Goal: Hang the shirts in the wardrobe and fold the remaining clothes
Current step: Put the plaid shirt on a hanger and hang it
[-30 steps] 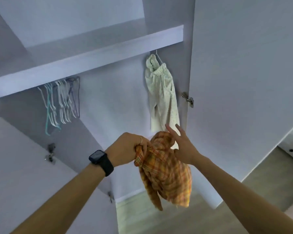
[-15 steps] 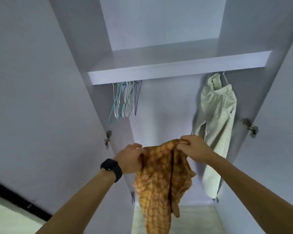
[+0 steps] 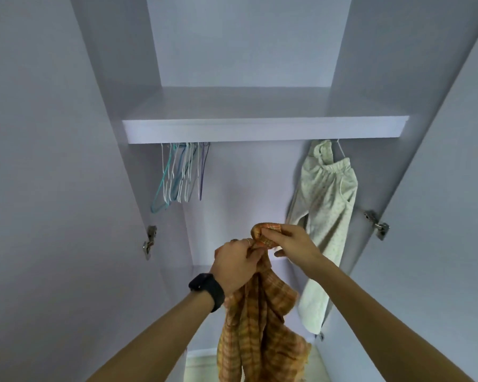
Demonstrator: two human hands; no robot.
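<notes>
Nearest the camera, two bare forearms reach up from the lower corners, the left one wearing a dark watch (image 3: pixel 208 290) at the wrist. The left hand (image 3: pixel 236 267), with a thin ring on one finger, is closed into a fist round a bunched part of the orange plaid shirt (image 3: pixel 260 329). Most of the cloth hangs straight down from under that fist, passing between the two forearms and out of the bottom edge of the view. Just above and to the right, almost touching the left knuckles, the right hand (image 3: pixel 294 244) has its fingers curled over a rolled fold at the top of the same shirt, while its thumb pokes out underneath. That makes the fold the highest point of the garment. The shirt is held in the air in front of the open wardrobe (image 3: pixel 240 205) and touches nothing but the hands. A strip of pale floor (image 3: pixel 199 365) shows below it. Behind the right wrist, a pale speckled garment (image 3: pixel 324 213) with an elastic waistband hangs on a white hanger at the right end, under the shelf (image 3: pixel 260 129). At the left end a cluster of empty hangers (image 3: pixel 181 175) in white, teal and purple hangs close together. Metal hinges (image 3: pixel 150 241) sit on both side walls where the doors stand open. Above the shelf is an upper compartment.
</notes>
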